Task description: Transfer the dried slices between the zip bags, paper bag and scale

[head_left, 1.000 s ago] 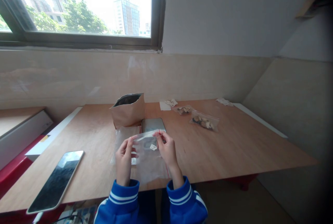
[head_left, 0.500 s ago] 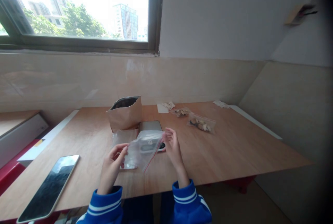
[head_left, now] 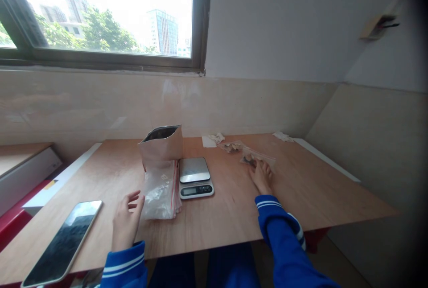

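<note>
My right hand (head_left: 261,175) is at a clear zip bag of pale dried slices (head_left: 249,158), its fingers curled over the near side and covering part of the contents. The bag still lies on the table. My left hand (head_left: 129,214) is held just above the wood with its fingers loosely apart, holding nothing. Close to its fingertips lies a stack of clear zip bags (head_left: 160,196) with red seal strips. Just right of the stack stands a kitchen scale (head_left: 194,176) with a bare metal plate and a dark display.
An upright brown pouch (head_left: 162,147), its top gaping, stands behind the stack. Another filled zip bag (head_left: 232,146) lies farther back, near white paper (head_left: 209,141). At the left edge is a phone (head_left: 63,243). Crumpled white tissue (head_left: 283,137) sits at the back right.
The empty zip bag has left my hands, and the stack now shows at the left. My right hand has moved right onto a filled bag. My left hand has drawn back left; the scale is uncovered.
</note>
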